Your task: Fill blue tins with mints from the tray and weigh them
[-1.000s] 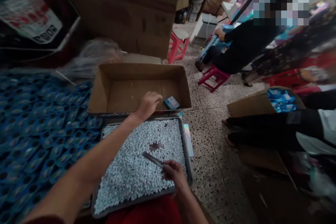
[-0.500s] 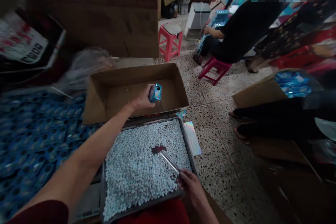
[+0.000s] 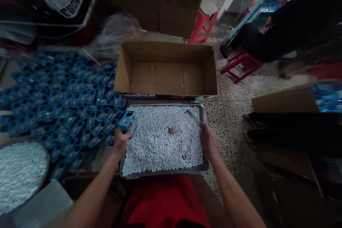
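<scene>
My left hand (image 3: 122,141) is closed round a small blue box (image 3: 128,123) with a dark round hole in its face, held at the left edge of the tray. In my right hand (image 3: 207,136) is a slim metal stick (image 3: 192,117), perhaps tweezers, its tip over the white pellets. The metal tray (image 3: 203,114) is filled with small white pellets (image 3: 155,149), with a bare patch near the middle. Directly beyond the tray stands an open cardboard box (image 3: 167,78) whose visible floor is bare.
Many similar blue boxes (image 3: 69,103) are heaped at the left. A round pan (image 3: 47,160) of white pellets sits lower left. Beyond are a pink stool (image 3: 201,25), a person seated on another stool (image 3: 243,65), and a standing person's legs (image 3: 280,124) at right.
My left hand has moved the blue box from above the cardboard box back to the tray's left side. My right hand and the stick have shifted toward the tray's right edge; the view has turned.
</scene>
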